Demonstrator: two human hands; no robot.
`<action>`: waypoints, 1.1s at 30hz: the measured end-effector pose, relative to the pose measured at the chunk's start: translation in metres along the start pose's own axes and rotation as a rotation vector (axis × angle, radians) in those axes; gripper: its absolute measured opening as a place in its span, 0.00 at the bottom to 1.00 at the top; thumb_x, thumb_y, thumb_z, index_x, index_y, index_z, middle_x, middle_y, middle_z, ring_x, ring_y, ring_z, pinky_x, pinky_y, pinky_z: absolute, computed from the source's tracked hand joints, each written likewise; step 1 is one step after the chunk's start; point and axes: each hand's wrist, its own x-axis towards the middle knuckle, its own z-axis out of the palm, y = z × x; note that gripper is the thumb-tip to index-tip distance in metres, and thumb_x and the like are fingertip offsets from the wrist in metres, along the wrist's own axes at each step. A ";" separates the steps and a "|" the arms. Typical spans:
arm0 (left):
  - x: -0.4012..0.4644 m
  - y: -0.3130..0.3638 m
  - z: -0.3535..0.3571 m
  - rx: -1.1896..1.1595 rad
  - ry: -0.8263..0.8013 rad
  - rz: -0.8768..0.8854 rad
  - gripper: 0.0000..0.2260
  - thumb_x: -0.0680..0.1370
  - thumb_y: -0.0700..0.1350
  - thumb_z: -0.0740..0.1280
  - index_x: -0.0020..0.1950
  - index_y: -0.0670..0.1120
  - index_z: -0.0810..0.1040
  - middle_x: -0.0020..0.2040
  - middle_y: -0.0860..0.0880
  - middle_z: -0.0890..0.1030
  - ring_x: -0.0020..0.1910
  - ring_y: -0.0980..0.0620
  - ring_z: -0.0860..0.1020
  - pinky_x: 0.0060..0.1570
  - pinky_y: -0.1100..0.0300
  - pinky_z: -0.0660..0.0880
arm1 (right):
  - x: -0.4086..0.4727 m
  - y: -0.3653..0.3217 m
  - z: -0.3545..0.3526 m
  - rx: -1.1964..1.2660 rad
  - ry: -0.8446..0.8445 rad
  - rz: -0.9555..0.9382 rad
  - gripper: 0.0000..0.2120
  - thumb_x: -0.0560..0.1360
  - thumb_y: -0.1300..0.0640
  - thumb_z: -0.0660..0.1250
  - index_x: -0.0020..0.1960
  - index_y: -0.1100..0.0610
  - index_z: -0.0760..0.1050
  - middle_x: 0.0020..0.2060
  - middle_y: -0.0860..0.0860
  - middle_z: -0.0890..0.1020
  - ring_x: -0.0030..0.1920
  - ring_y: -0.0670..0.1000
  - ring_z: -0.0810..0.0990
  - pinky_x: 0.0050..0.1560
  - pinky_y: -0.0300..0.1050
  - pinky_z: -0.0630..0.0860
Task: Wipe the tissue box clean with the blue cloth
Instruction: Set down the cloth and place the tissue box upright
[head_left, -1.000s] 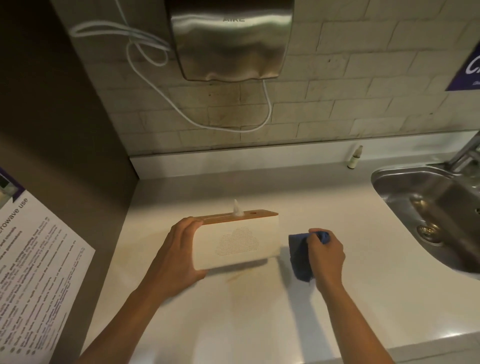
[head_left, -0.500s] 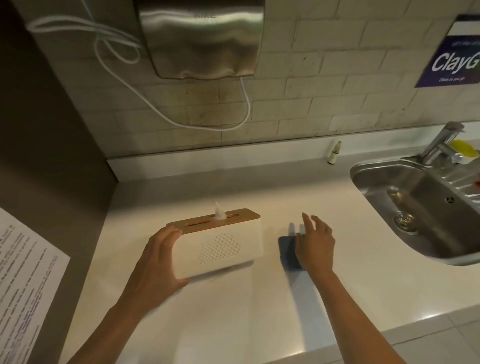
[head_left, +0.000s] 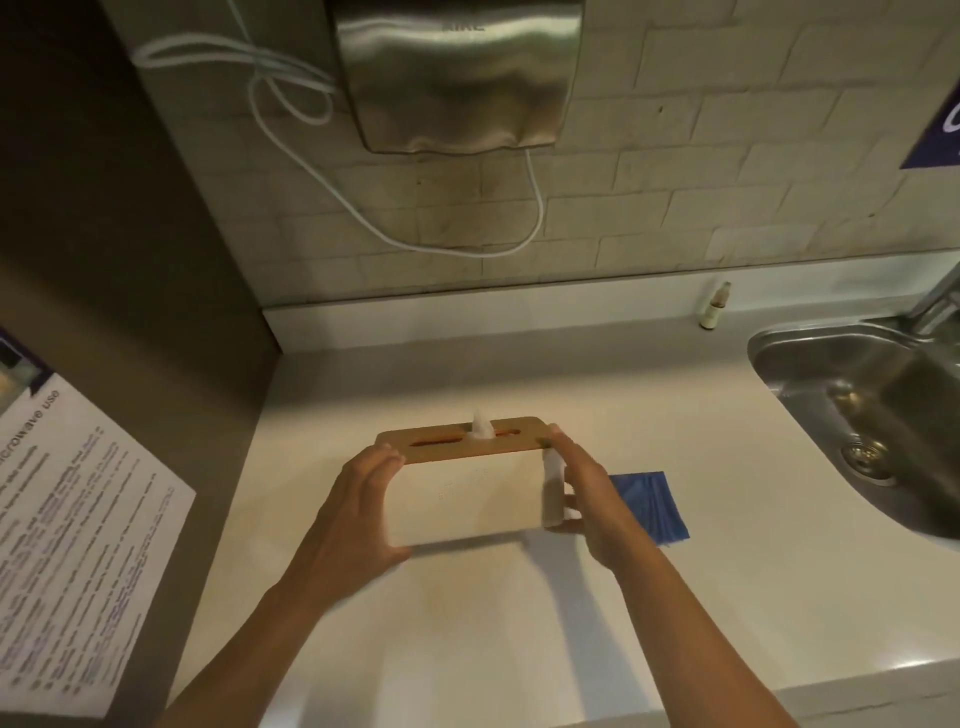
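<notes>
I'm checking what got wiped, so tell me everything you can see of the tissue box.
The tissue box is a cream-white oblong standing upright on the pale counter, with a wood-look lid, a long slot and a white tissue poking out. Faint dots mark its front face. The left hand grips its left end and the right hand its right end. The blue cloth lies flat to its right, not touching it.

Two hands: left hand (head_left: 358, 506), right hand (head_left: 589, 499); one tissue box (head_left: 467, 488); one blue cloth (head_left: 652, 506); one sink (head_left: 810, 343); one bottle (head_left: 715, 306).
</notes>
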 end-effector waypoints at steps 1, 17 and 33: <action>0.000 0.000 0.001 0.008 0.000 0.014 0.54 0.60 0.59 0.86 0.77 0.44 0.61 0.76 0.43 0.66 0.76 0.44 0.67 0.69 0.43 0.74 | 0.002 -0.007 0.002 -0.060 -0.010 0.024 0.25 0.67 0.28 0.65 0.59 0.40 0.72 0.56 0.47 0.78 0.55 0.54 0.77 0.45 0.54 0.81; 0.012 0.030 -0.007 -0.583 -0.001 -1.122 0.27 0.86 0.63 0.51 0.83 0.55 0.59 0.80 0.49 0.66 0.77 0.46 0.67 0.76 0.44 0.64 | 0.005 0.031 0.027 -0.009 0.077 -0.211 0.23 0.72 0.40 0.68 0.65 0.43 0.71 0.58 0.49 0.79 0.57 0.55 0.78 0.58 0.64 0.76; -0.015 0.047 -0.008 -0.621 0.113 -1.029 0.22 0.87 0.49 0.61 0.81 0.53 0.66 0.70 0.52 0.78 0.67 0.51 0.77 0.68 0.47 0.75 | 0.007 0.060 0.033 -0.133 0.029 -0.360 0.15 0.80 0.45 0.60 0.66 0.38 0.71 0.57 0.41 0.81 0.58 0.45 0.78 0.60 0.47 0.73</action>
